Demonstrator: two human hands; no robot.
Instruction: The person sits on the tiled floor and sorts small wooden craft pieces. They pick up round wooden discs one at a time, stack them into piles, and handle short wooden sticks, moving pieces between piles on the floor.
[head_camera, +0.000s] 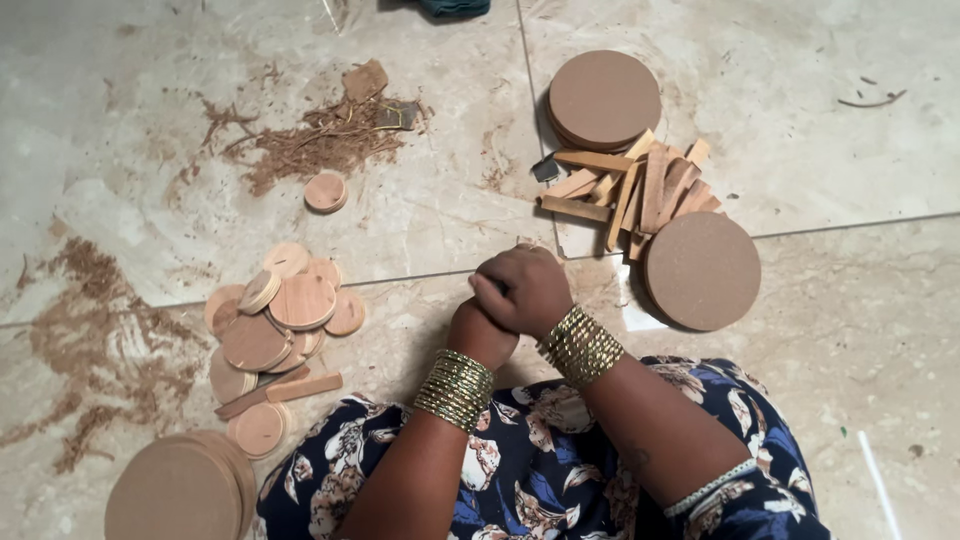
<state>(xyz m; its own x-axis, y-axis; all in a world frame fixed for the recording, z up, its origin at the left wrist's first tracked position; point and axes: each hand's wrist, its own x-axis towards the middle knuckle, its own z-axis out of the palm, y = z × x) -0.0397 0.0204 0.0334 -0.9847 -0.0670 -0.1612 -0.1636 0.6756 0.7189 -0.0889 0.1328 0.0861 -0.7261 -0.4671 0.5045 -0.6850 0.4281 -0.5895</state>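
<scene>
Clasping: R hand (525, 290) over L hand (480, 335) | fingers curled | above floor (420, 210)

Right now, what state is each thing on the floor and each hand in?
Left hand: closed, under the right hand.
Right hand: clasped over the left.
Small wooden discs: loose overlapping pile.
Wooden sticks: jumbled heap.
Large round boards: flat, stacked.
Single disc: lying apart.
Sawdust: scattered.

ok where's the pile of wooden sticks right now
In the head view, the pile of wooden sticks lies on the tiled floor at upper right, between two large brown discs: one above it, one below right.
</scene>
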